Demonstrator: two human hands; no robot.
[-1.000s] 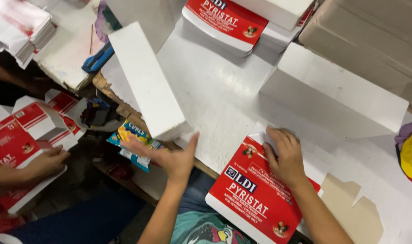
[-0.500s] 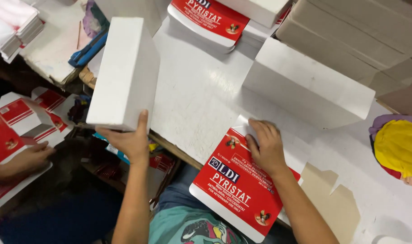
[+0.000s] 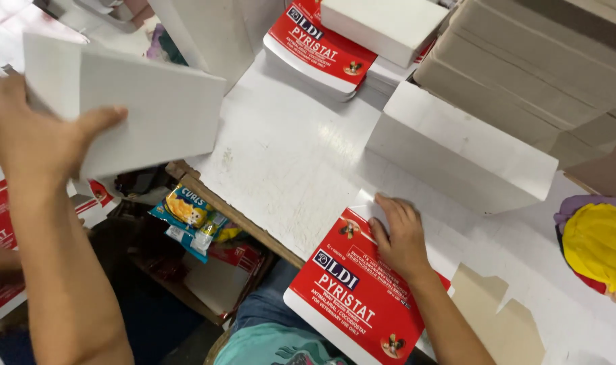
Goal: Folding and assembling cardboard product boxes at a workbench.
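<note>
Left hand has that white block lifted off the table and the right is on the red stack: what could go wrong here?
The left hand holds the white rectangular block of folded cartons in the air by one end; its grip may slip. The stack of red printed carton sheets overhangs the white table's edge, pinned only by the right hand; it could slide off.

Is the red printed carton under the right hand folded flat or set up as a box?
Flat: the red carton lies as a thin sheet on the table under the right hand.
</note>
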